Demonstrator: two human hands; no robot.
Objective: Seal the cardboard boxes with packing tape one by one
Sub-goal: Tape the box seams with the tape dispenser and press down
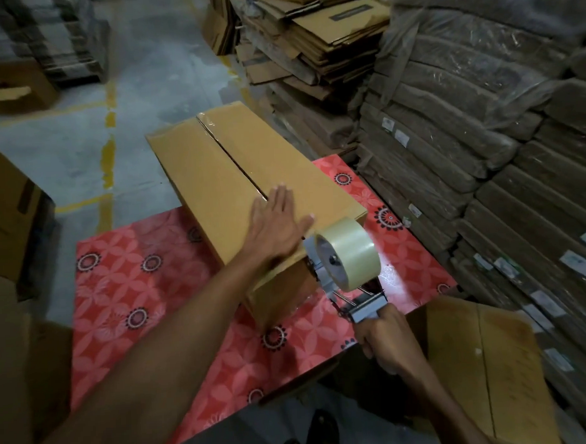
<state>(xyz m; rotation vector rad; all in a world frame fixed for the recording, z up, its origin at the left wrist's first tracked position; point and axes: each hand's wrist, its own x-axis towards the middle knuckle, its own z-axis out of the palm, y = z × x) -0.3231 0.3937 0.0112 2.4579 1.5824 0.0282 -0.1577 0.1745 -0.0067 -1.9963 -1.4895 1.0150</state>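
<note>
A long brown cardboard box (216, 164) lies on a red flowered table (128, 294), its two top flaps closed with a dark seam down the middle. A short strip of clear tape shines at the seam's far end. My left hand (278, 222) presses flat on the box top near its near end, fingers spread. My right hand (385, 338) grips the handle of a metal tape dispenser (340, 273). Its roll of clear tape (349, 253) sits against the box's near right corner.
Wrapped bundles of flat cartons (481, 148) are stacked high on the right. Loose flattened cardboard (318, 45) is piled behind the table. Another box (482, 364) stands at my lower right, more boxes (9, 211) at the left. Grey floor with yellow lines lies beyond.
</note>
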